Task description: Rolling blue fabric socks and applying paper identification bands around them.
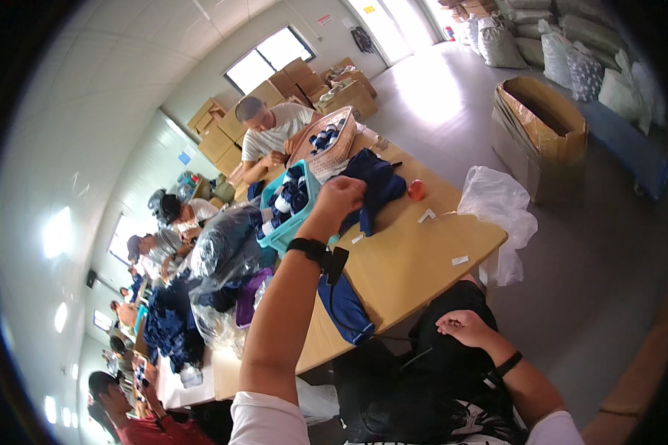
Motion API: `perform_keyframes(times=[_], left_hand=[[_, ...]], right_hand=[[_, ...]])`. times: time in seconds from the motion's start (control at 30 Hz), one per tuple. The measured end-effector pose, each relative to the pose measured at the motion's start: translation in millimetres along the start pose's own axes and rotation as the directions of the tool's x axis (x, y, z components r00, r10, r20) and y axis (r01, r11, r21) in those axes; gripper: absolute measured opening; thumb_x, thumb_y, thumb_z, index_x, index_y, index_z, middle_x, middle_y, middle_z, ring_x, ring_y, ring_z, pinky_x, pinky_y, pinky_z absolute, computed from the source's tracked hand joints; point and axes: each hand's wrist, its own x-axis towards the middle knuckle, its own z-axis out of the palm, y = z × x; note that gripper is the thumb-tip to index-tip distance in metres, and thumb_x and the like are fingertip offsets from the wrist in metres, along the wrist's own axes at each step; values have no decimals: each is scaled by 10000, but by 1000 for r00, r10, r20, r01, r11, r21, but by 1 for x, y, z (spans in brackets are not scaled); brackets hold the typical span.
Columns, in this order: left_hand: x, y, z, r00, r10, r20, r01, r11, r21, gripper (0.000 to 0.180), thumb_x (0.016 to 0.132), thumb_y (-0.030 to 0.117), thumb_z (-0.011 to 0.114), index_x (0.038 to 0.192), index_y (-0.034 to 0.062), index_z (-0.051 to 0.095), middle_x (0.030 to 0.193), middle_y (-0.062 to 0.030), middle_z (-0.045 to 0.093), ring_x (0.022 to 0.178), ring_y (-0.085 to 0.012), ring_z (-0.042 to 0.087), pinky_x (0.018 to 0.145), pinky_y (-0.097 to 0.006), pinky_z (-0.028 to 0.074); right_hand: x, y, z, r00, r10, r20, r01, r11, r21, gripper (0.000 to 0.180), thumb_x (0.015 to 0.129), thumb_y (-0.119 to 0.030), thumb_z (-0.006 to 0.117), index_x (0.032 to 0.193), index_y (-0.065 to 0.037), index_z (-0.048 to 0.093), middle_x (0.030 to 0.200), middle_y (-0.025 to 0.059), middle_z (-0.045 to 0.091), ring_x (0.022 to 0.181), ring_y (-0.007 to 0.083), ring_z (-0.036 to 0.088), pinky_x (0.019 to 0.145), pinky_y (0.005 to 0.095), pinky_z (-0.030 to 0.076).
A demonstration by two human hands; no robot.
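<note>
My left hand [340, 199] is stretched over the table, its fingers curled together at the left side of a bunched navy cloth [382, 182]. Whether they grip the cloth or something small is hidden. Close to my left wrist stands a turquoise basket [309, 194] full of rolled navy pieces with white bands. Low by my lap, my right hand [464, 326] has its fingers bent in; what they hold, if anything, is too small to name. A round red object [417, 190] sits to the right of the cloth. Under my left forearm lies a folded blue piece [345, 311].
Across the table [393, 259] a person in white works beside a pink basket [338, 152]. A clear plastic bag [497, 215] hangs at the table's right end. A large carton [531, 141] stands on the floor beyond. Navy garments [172, 326] are heaped at left.
</note>
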Motion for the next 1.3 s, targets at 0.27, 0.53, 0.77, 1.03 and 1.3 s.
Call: perform_keyframes(times=[0.27, 0.53, 0.77, 1.03, 1.3], left_hand=[[-53, 35, 63, 974, -47, 223, 84, 984, -159, 155, 1012, 146, 688, 931, 14, 703, 1052, -99, 764, 950, -175, 701, 787, -320, 564], [-23, 27, -1, 969, 29, -247, 20, 981, 192, 189, 876, 156, 742, 962, -12, 734, 819, -120, 746, 762, -226, 731, 705, -351, 574], [-68, 77, 58, 970, -203, 131, 215, 973, -86, 270, 854, 152, 825, 1050, -16, 745, 893, -86, 756, 813, -200, 719, 739, -340, 572], [-84, 107, 38, 989, -143, 32, 146, 976, -159, 255, 924, 186, 854, 1055, 2, 734, 839, 7, 679, 771, -88, 584, 696, -285, 505], [-91, 110, -6, 934, 9, -357, -60, 990, -131, 158, 1030, 154, 707, 1045, 0, 674, 807, 2, 635, 726, -73, 560, 628, -271, 463]], right_hand=[[3, -15, 1, 998, 62, -27, -65, 988, -141, 208, 1041, -126, 636, 1143, 17, 748, 1027, 118, 787, 929, 175, 746, 859, 315, 588], [12, -13, 10, 999, 30, -39, -37, 981, -191, 220, 1060, -166, 631, 1116, 13, 746, 992, 101, 778, 870, 156, 730, 830, 295, 586], [3, -5, 1, 992, 100, -76, -108, 988, -108, 171, 1057, -105, 642, 1138, 22, 723, 993, 64, 756, 879, 119, 698, 829, 259, 570], [-2, -4, 2, 986, 150, -75, -157, 983, -99, 175, 1048, -85, 655, 1166, 30, 713, 1014, 57, 752, 892, 114, 688, 843, 273, 569], [-11, -45, -2, 987, 159, -28, -160, 942, -293, 202, 1044, -89, 662, 1201, 30, 709, 1089, 100, 769, 1007, 145, 720, 889, 300, 573]])
